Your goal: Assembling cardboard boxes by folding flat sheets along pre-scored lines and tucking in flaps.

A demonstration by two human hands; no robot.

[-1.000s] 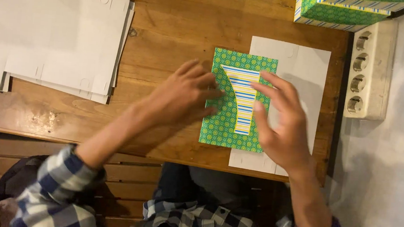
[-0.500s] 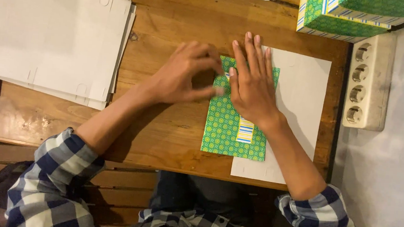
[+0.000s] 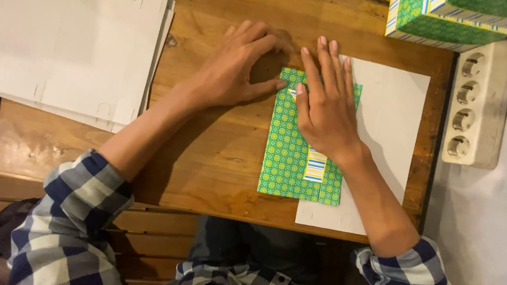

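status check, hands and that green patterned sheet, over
Right hand flat, pressing the green patterned sheet. Left hand on the table, thumb at the sheet's left edge. Sheet partly on white card. Nothing in the way.

My one camera sat on the head, looked straight down, close over the wooden table [image 3: 216, 157]; no second view overlapped.

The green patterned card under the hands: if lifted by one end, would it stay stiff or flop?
The green patterned card lies flat and thin on the wooden table, so it is probably light and would bend somewhat. The right hand presses flat on it and the left hand rests at its top edge, which suggests it could slide or spring up.
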